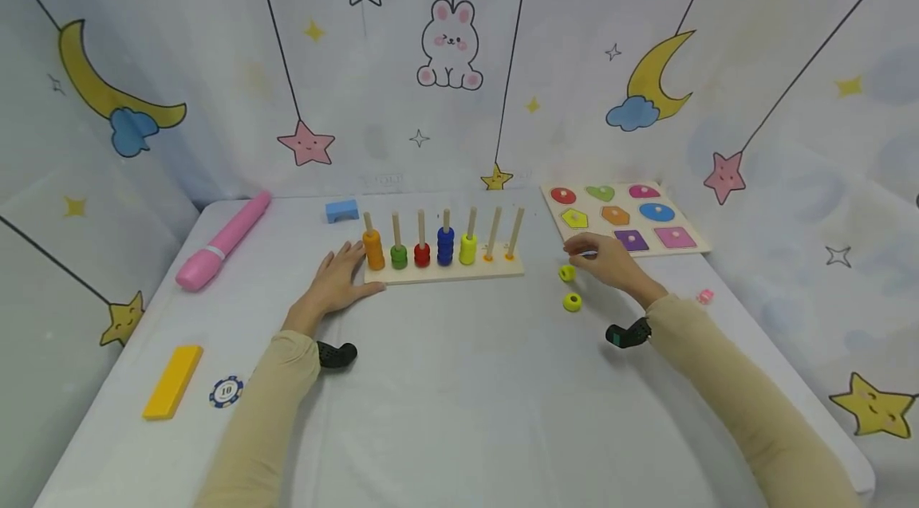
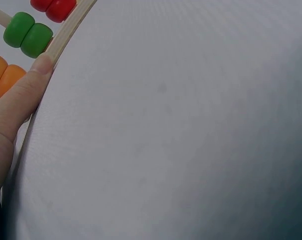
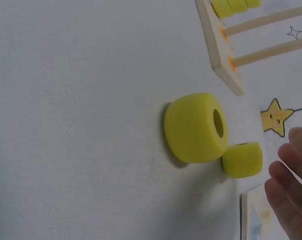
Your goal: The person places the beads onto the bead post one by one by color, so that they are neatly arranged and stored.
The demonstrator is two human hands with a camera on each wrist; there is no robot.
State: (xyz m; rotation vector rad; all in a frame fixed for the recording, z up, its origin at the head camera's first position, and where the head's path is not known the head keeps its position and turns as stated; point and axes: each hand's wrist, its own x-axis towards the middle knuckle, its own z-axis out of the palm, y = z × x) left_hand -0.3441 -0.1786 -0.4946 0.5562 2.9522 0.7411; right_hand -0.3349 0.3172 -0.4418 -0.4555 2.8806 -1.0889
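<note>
A wooden stacking board (image 1: pixel 445 275) carries upright pegs with orange, green, red, blue and yellow beads; the two rightmost pegs bear none. At its left end rests my left hand (image 1: pixel 333 285), fingers spread and thumb touching the front edge beside the green beads (image 2: pixel 28 35). Two loose yellow beads lie right of the board, a nearer bead (image 1: pixel 571 301) and a farther bead (image 1: pixel 567 273). My right hand (image 1: pixel 606 261) hovers just beyond the farther bead, fingers bent loosely. In the right wrist view, no object shows between the visible fingers (image 3: pixel 285 195).
Behind my right hand lies a shape puzzle board (image 1: pixel 675 249). A pink baton-like object (image 1: pixel 233 237), a blue block (image 1: pixel 341 210), a yellow block (image 1: pixel 173 382) and a poker chip (image 1: pixel 226 391) lie to the left. A small pink item (image 1: pixel 705 297) sits near the right edge.
</note>
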